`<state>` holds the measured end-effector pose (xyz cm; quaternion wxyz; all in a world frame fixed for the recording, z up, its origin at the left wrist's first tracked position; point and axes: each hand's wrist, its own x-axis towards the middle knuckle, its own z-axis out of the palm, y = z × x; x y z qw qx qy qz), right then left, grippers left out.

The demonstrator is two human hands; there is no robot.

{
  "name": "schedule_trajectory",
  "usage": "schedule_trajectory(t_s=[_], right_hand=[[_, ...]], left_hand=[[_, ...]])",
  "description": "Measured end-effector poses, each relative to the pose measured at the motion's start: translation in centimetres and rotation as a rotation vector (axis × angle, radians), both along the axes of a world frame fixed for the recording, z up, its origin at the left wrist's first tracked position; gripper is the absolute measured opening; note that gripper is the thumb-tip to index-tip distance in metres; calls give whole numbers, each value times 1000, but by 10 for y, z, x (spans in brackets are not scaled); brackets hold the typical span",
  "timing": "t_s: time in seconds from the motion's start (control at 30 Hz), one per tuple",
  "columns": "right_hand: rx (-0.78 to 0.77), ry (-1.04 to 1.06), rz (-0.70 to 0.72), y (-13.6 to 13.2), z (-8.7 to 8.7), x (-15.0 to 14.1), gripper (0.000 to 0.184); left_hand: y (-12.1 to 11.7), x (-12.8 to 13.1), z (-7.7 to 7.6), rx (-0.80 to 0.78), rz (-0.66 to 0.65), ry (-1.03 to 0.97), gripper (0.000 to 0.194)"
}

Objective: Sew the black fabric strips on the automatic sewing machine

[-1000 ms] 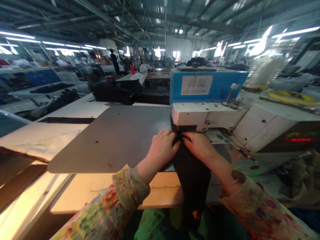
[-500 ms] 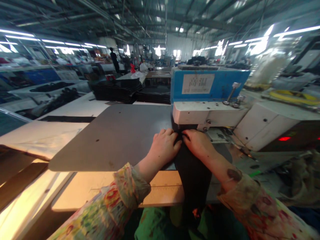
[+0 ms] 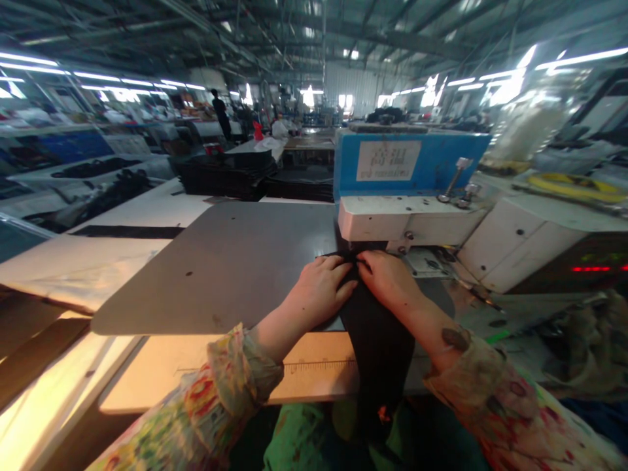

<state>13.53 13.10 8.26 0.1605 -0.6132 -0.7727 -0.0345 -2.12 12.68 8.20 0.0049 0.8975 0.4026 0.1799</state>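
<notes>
A strip of black fabric runs from my lap up over the table edge to the white head of a sewing machine. My left hand lies on the fabric's left side, fingers together and pressed down on it. My right hand presses on the fabric's right side, fingertips close under the machine head. Both hands meet just in front of the needle area, which the machine head hides. Floral sleeves cover both forearms.
A grey work plate spreads to the left of the machine. A wooden table edge with a ruler scale lies below it. A blue box stands behind the machine. Stacks of black pieces sit further back. A person stands far off.
Both hands have slid a little forward with the fabric toward the machine head. The view has shifted slightly.
</notes>
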Motion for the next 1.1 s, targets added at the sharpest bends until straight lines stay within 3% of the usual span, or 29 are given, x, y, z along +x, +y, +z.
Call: schedule_trajectory(t_s=[1.1], right_hand=[[2,-32,-1,-3,1,0,25]], left_hand=[[-1,-1,-1,11,-14,-38,35]])
